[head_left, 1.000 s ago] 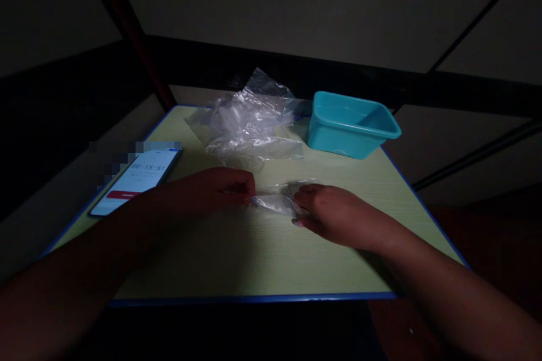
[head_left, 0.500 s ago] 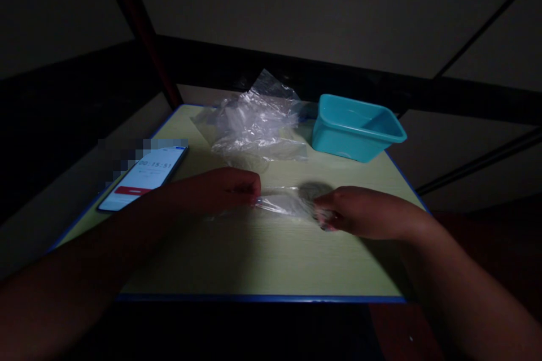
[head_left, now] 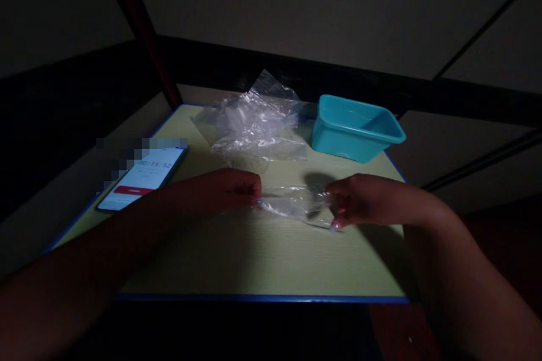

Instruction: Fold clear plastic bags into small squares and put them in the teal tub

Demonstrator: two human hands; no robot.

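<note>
A clear plastic bag (head_left: pixel 285 207) is stretched low over the table between my two hands. My left hand (head_left: pixel 237 185) is closed on its left end, the fingertips partly lost in shadow. At the right end, my right hand (head_left: pixel 355 200) grips the bag's edge, with the thumb low at the near corner and the fingers higher up. A gap shows between thumb and fingers, and the film there is hard to make out. Beyond my hands lies a heap of crumpled clear plastic bags (head_left: pixel 258 124).
A turquoise plastic basket (head_left: pixel 351 144) stands at the back right of the small pale table (head_left: pixel 271 271), which has a blue edge. To the left lies a phone (head_left: pixel 146 177) with a running timer. Dark panels (head_left: pixel 296 17) rise behind the table.
My right hand has shifted slightly up and right, and its thumb and fingers have spread apart. The bag's right end is flatter and wider now. My left hand stays in place.
</note>
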